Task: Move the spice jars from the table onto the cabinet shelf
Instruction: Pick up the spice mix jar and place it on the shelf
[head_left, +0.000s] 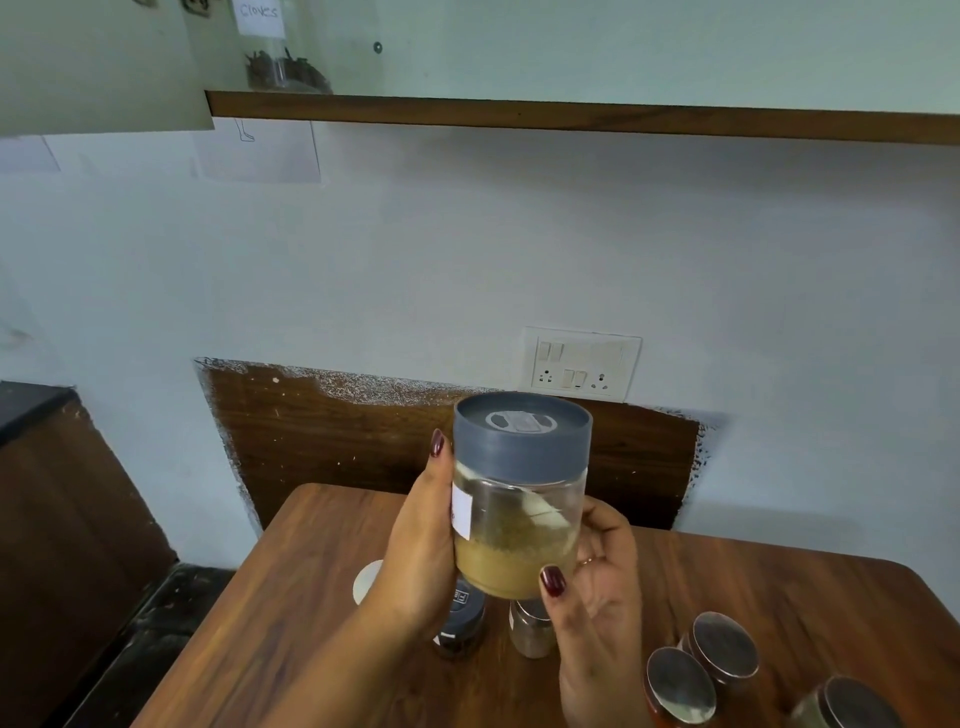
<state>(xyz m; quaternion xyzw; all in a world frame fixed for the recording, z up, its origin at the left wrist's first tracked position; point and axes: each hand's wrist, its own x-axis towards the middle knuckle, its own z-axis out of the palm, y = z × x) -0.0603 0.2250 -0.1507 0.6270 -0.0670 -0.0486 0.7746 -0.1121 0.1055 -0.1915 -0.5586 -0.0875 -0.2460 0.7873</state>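
Above a wooden tabletop (291, 597) and below the brown-edged cabinet shelf (571, 117), a person's left hand (421, 540) and right hand (602, 582) hold a grey-lidded spice jar (519, 499) of pale powder in the air, the fingers of both wrapped round its glass sides. A labelled cloves jar (275, 57) stands on the shelf, far left. Steel-lidded jars (722, 647) stand on the tabletop, near right.

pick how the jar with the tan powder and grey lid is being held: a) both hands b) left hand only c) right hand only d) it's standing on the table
A: the left hand grips the jar on one side and the right hand grips the other, with the jar lifted above the table.
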